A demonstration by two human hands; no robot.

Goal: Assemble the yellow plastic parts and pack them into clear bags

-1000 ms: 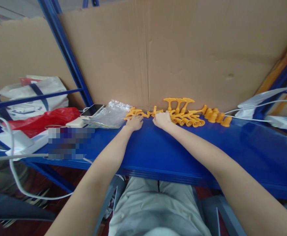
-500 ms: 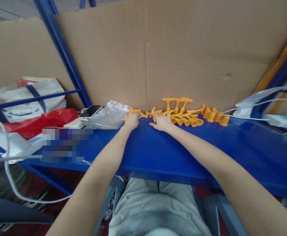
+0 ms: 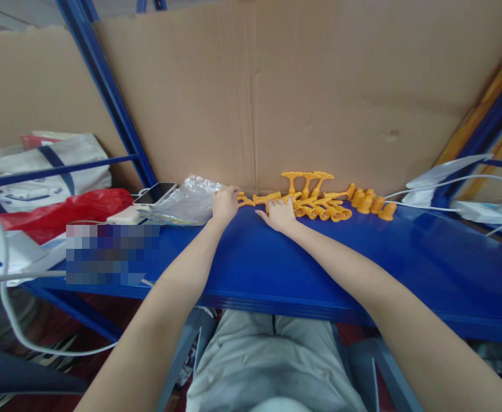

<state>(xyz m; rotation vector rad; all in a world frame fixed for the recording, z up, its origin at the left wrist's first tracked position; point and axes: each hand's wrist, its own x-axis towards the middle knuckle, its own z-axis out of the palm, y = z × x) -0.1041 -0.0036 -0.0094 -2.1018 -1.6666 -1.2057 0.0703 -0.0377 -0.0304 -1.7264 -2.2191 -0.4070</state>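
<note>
Yellow T-handled pieces (image 3: 308,202), probably light, stiff, smooth plastic best pinched at the stem, lie along the back of the blue shelf (image 3: 255,257); left hand (image 3: 225,204) curled, right hand (image 3: 280,214) half-spread over them, any grip indiscernible.

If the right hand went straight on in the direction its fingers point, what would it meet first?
The right hand would probably meet the yellow pieces first, then the cardboard; depth is unclear.

One head-worn camera looks forward and down over the lap (image 3: 257,355), across the blue shelf (image 3: 251,266) toward cardboard (image 3: 319,86).
</note>
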